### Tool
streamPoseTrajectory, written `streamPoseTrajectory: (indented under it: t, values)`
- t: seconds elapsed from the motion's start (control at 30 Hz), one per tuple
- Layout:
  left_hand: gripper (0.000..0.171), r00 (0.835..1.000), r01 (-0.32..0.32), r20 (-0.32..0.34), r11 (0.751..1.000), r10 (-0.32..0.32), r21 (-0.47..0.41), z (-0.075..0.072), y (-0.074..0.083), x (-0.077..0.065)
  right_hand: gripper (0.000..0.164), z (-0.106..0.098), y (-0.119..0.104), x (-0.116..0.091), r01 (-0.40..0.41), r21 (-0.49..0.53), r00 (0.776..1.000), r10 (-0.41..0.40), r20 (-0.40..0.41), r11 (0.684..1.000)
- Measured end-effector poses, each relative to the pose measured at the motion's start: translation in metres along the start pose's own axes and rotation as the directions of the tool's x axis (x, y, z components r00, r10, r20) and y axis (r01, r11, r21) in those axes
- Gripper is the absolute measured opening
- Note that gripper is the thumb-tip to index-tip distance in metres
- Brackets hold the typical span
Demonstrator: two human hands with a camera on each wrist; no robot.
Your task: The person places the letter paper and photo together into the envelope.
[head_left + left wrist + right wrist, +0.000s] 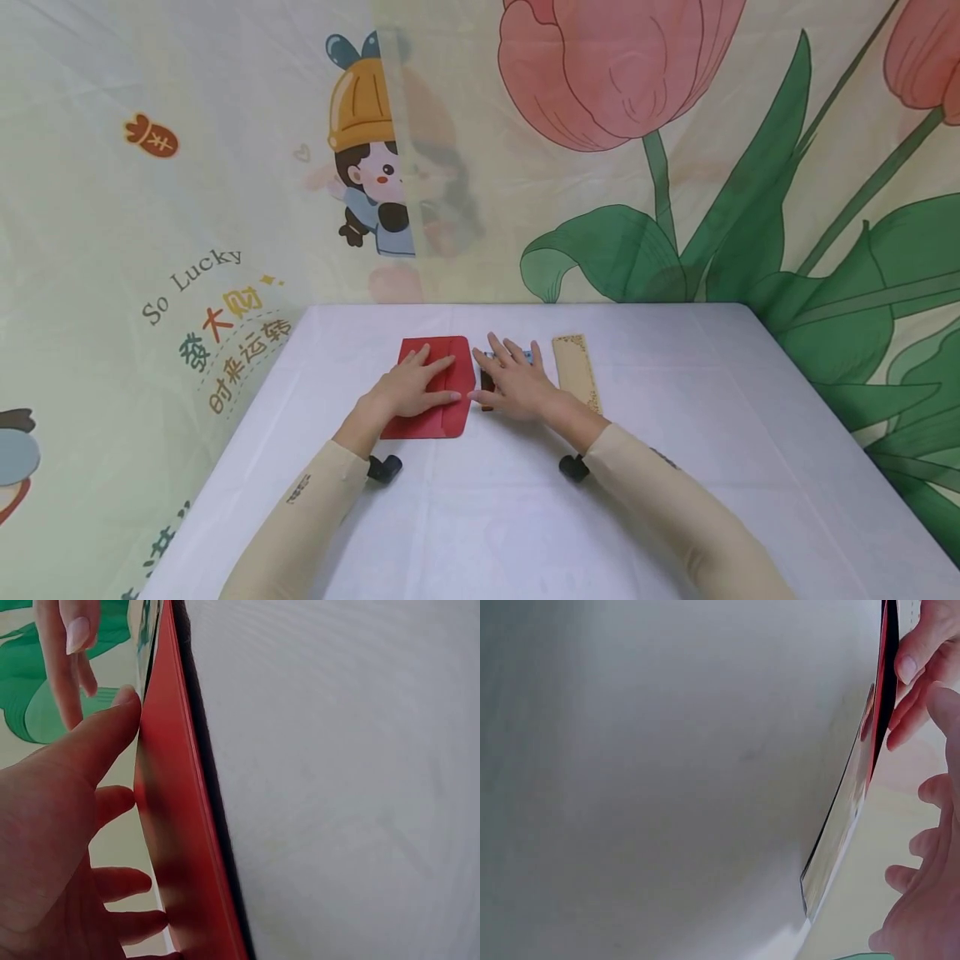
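Note:
A red paper envelope (pixel 420 427) lies on the white table, its flap edge facing right. My left hand (pixel 411 390) rests on it with fingers spread; in the left wrist view, the thumb and fingertips meet the red paper (pixel 180 810). Just right of the envelope is a small dark and blue printed card (pixel 487 382), mostly hidden under my right hand (pixel 521 387). That hand's fingers are spread too, and in the right wrist view they appear raised above the surface. Beside it lies a beige strip of card (pixel 576 367) with a patterned border.
The white-covered table (pixel 480 517) extends around these items. Black wrist-worn devices show below the left cuff (pixel 386 468) and the right cuff (pixel 573 468). Behind the table hangs a printed curtain (pixel 465 167) with tulips and a cartoon figure.

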State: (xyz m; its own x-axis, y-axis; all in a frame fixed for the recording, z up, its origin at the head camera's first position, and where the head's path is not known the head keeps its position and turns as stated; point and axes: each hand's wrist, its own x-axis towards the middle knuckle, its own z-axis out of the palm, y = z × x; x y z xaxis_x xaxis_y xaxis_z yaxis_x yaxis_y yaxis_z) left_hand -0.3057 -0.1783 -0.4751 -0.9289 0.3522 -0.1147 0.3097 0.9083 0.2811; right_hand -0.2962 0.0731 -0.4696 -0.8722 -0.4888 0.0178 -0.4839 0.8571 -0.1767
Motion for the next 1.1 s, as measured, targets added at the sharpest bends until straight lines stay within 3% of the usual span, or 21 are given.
streamPoseTrajectory:
  t: [0.6, 0.77, 1.1]
  values:
    - [0.084, 0.999, 0.027, 0.036, 1.0, -0.028, 0.015, -0.005, 0.003, -0.002, 0.085, 0.001, -0.019, 0.005, 0.046, 0.047, 0.993, -0.051, 0.107, 0.998]
    - [0.083, 0.999, 0.031, 0.039, 0.999, -0.032, 0.021, -0.005, 0.003, -0.002, 0.089, 0.004, -0.023, 0.007, 0.044, 0.016, 0.987, -0.046, 0.154, 0.999]
    - [0.075, 0.999, 0.027, 0.041, 1.0, -0.026, -0.003, -0.004, 0.004, -0.001, 0.089, 0.006, -0.025, 0.009, 0.052, -0.036, 0.984, -0.045, 0.171, 0.998]
